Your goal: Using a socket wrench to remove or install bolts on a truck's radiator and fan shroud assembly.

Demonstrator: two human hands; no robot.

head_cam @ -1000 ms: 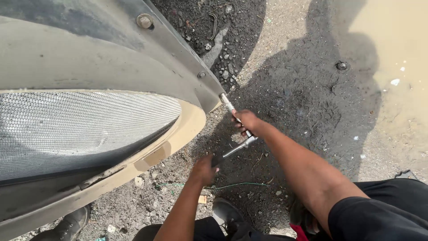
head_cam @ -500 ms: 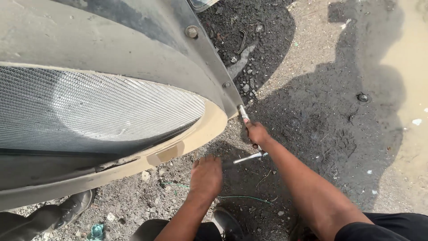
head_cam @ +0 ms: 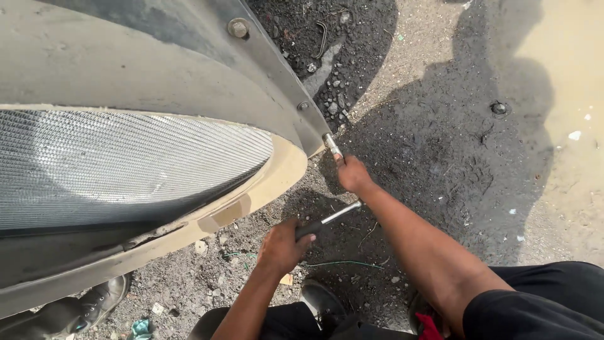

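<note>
Hands work one tool between them at the lower corner of a large metal frame (head_cam: 189,69) that leans over the ground. The right hand (head_cam: 353,174) is closed around the silver shaft of a wrench (head_cam: 331,146), close up where its end meets the frame's bottom corner, most likely to keep that end seated and in line. The left hand (head_cam: 281,247) is wrapped shut on the dark-gripped handle (head_cam: 327,220) that sticks out sideways from the shaft, low down and nearer the body, where a grip gives leverage for turning. Whether the wrench end sits on a bolt cannot be told; the corner hides it. Two bolts (head_cam: 238,28) show higher along the frame's edge. Inside the frame lies a fine silver mesh (head_cam: 126,164) with a tan curved rim below it. The ground (head_cam: 440,126) is dark, oily gravel, paler and sandy toward the far right. A black boot (head_cam: 100,299) shows under the frame at lower left, and the person's dark trousers (head_cam: 541,302) fill the lower right.
</note>
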